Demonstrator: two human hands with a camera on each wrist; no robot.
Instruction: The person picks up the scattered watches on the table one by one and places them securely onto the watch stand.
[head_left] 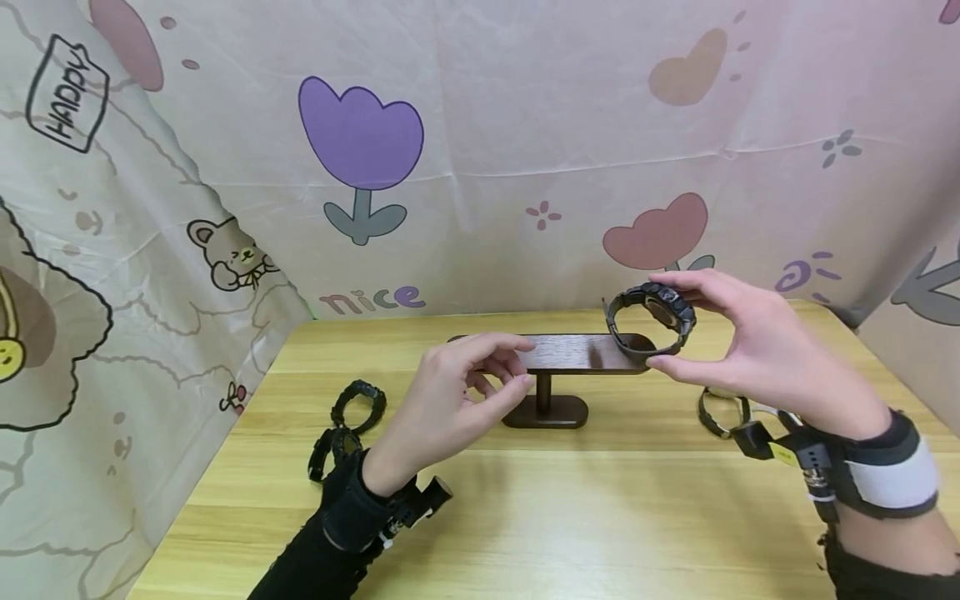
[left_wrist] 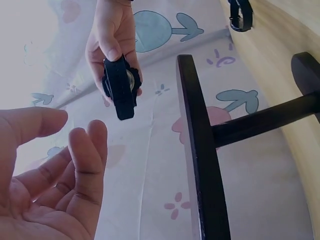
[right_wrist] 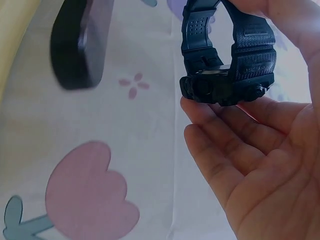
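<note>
My right hand (head_left: 765,350) pinches a black wristwatch (head_left: 662,307) between thumb and fingers, its strap closed in a loop. In the head view the watch overlaps the right end of a dark wooden watch stand (head_left: 570,353); the left wrist view shows it apart from the stand's bar (left_wrist: 197,150). The right wrist view shows the watch case (right_wrist: 220,89) resting against the fingers, with the thumb on the strap. My left hand (head_left: 465,392) holds nothing, fingers loosely bent, near the stand's left end. The left wrist view shows a gap between its thumb and fingers.
Two black watches (head_left: 358,407) lie on the wooden table (head_left: 480,517) at the left, one partly behind the left wrist. Another watch (head_left: 720,414) lies at the right beneath the right wrist. A printed curtain (head_left: 510,150) hangs behind the table.
</note>
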